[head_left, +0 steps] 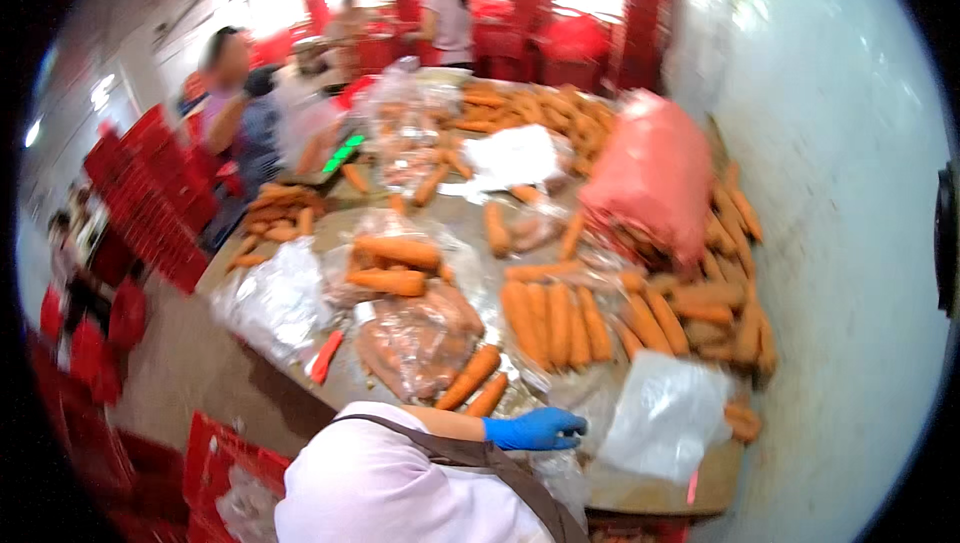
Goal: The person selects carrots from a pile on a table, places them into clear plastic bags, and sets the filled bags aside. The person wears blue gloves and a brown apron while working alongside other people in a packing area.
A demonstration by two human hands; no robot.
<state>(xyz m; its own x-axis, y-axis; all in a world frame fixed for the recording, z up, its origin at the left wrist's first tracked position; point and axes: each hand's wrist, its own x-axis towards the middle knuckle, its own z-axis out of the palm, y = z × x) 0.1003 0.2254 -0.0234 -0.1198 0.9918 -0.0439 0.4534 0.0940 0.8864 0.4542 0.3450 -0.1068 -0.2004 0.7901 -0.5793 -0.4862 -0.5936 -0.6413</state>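
Observation:
My left hand (pixel 537 429), in a blue glove, reaches rightward over the near edge of the table. Its fingers are curled in, and what they hold, if anything, I cannot make out. Clear plastic film (pixel 560 478) hangs just below it. To its right lies a flat whitish plastic bag (pixel 665 415). Beyond the hand, several large carrots (pixel 555 325) lie side by side in a row. On the left are a clear bag of carrots (pixel 418 343) and two loose carrots (pixel 470 376). My right hand is out of view.
A large pink sack (pixel 650 178) stands on the table (pixel 375 188) near the pale wall (pixel 840 243) at right. A red-handled tool (pixel 326 356) lies near the left edge, beside crumpled plastic (pixel 275 298). Red crates (pixel 150 198) are stacked at left. Other people (pixel 240 108) are across the table.

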